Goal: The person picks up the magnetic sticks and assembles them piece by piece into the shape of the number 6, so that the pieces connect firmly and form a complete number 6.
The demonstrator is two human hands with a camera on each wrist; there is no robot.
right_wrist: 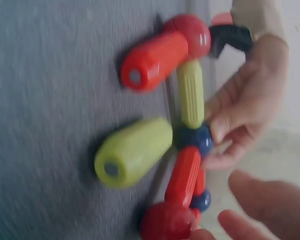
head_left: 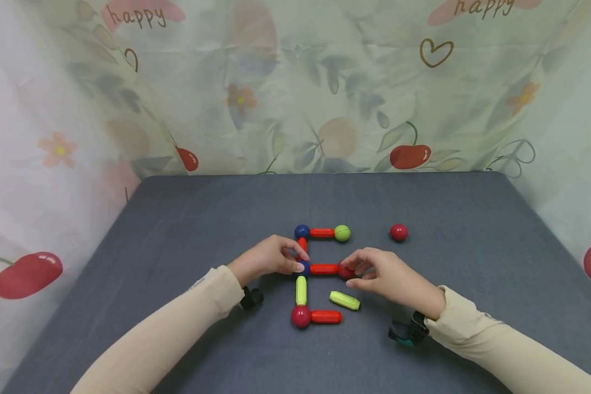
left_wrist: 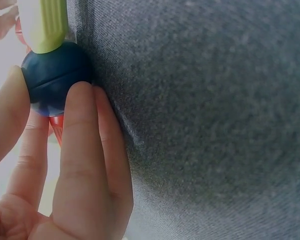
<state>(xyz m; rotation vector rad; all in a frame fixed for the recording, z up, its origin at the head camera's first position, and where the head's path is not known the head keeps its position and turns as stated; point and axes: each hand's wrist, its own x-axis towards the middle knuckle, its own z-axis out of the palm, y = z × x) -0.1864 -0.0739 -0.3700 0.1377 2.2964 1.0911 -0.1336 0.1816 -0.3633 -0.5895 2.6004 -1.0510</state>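
Note:
Magnetic rods and balls lie joined in an E-like figure. My left hand [head_left: 276,256] pinches the middle blue ball [left_wrist: 57,75] between thumb and fingers. From that ball, a yellow-green rod [head_left: 301,290] leads to the near red ball [head_left: 301,316], which bears a red rod [head_left: 326,317]. Another red rod [head_left: 323,268] joins the blue ball to a red end ball [right_wrist: 165,222]. My right hand [head_left: 386,273] is at this end ball, fingertips close against it, the thumb apart. The far blue ball [head_left: 302,232] carries a red rod [head_left: 322,232] and a green ball [head_left: 342,233].
A loose yellow-green rod [head_left: 345,300] lies between the figure's middle and near arms. Another red ball [head_left: 399,232] sits alone at the far right. The dark grey table [head_left: 216,202] meets a patterned cloth [head_left: 295,109] behind.

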